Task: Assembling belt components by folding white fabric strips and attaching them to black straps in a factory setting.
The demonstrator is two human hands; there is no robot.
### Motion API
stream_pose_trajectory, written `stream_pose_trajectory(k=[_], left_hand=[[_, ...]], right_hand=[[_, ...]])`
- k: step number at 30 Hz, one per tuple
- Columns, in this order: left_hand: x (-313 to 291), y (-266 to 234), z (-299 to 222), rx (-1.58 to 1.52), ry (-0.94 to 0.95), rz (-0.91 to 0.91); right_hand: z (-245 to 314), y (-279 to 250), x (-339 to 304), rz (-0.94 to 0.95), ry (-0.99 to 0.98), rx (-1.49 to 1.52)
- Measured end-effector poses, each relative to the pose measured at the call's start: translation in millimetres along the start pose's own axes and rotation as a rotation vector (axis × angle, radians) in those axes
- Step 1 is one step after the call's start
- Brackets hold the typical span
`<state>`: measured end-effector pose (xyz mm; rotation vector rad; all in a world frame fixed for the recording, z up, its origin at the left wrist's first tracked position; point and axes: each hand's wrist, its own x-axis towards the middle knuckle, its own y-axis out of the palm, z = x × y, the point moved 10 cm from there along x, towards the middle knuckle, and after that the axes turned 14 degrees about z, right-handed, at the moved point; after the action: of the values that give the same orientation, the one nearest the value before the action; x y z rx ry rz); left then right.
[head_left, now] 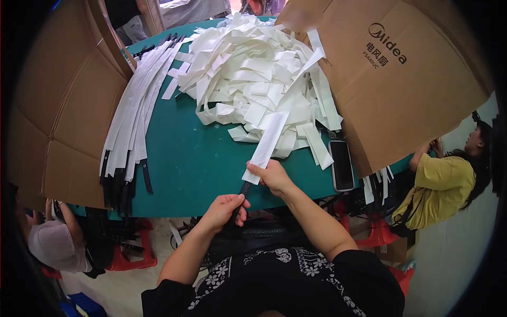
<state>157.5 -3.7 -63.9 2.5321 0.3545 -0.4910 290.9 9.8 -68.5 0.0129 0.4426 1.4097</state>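
Observation:
My right hand [273, 177] is closed on a long white sleeve-like strip [270, 138], thumb on top, near its lower end. A narrow black strap [245, 188] meets that end; how far it reaches inside is hidden. Just below and to the left, my left hand [227, 211] pinches the black strap between thumb and fingers. Beyond the hands, a large loose heap of white strips [253, 87] covers the middle of the green table [174, 169]. To the left lies a row of white-covered black straps [132, 116], their black ends hanging over the near edge.
Tall cardboard panels stand at the left [68, 95] and right [401, 100]. A dark-screened phone [342, 166] lies by the right panel. Two people sit on either side, one in a yellow top [443, 182], one in a pale top [58, 243]. Red stools [134, 248] stand below the table.

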Motion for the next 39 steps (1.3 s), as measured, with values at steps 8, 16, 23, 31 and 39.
stream_pose_trajectory(k=[8, 16, 23, 31, 39], left_hand=[[-1.3, 4.9, -10.3, -0.087, 0.037, -0.051], [13.5, 3.9, -21.7, -0.144, 0.121, 0.067], [10.7, 6.5, -22.2, -0.056, 0.165, 0.048], [17.3, 20.0, -51.0, -0.228, 0.290, 0.049], [-10.8, -14.5, -189.2, -0.004, 0.269, 0.034]], right_hand=[[-3.1, 1.5, -3.5, 0.031, -0.007, 0.040], [5.1, 26.7, 4.4, 0.151, 0.052, 0.050], [34.4, 4.8, 16.7, 0.152, 0.080, -0.026], [97.5, 6.2, 51.2, 0.154, 0.015, -0.053], [169.7, -2.4, 96.5, 0.101, -0.122, 0.269]])
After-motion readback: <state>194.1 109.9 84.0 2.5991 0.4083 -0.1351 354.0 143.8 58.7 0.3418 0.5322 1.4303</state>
